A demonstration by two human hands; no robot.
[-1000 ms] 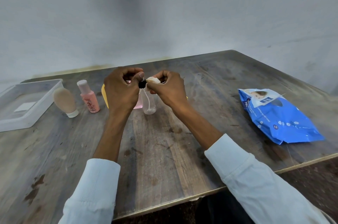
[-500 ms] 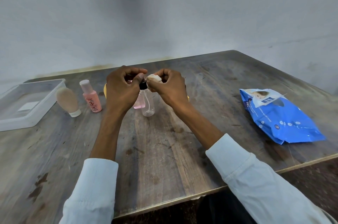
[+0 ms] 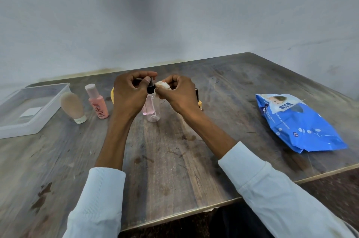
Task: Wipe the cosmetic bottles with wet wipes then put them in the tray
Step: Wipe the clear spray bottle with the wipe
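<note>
Left hand (image 3: 129,94) grip pinches the spray bottle (image 3: 152,108) top at frame centre; right hand (image 3: 179,94) grip keeps rubbing the wipe (image 3: 163,85) there, tray (image 3: 37,129) still empty.

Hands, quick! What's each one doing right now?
Left hand: closed on the black top of the clear bottle.
Right hand: closed on a bunched wet wipe, at the bottle's top.

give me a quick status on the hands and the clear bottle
Left hand holds clear bottle by its black top. Right hand pinches wadded wipe against the top. Tray far left, no bottles inside. Nothing in the way.
</note>
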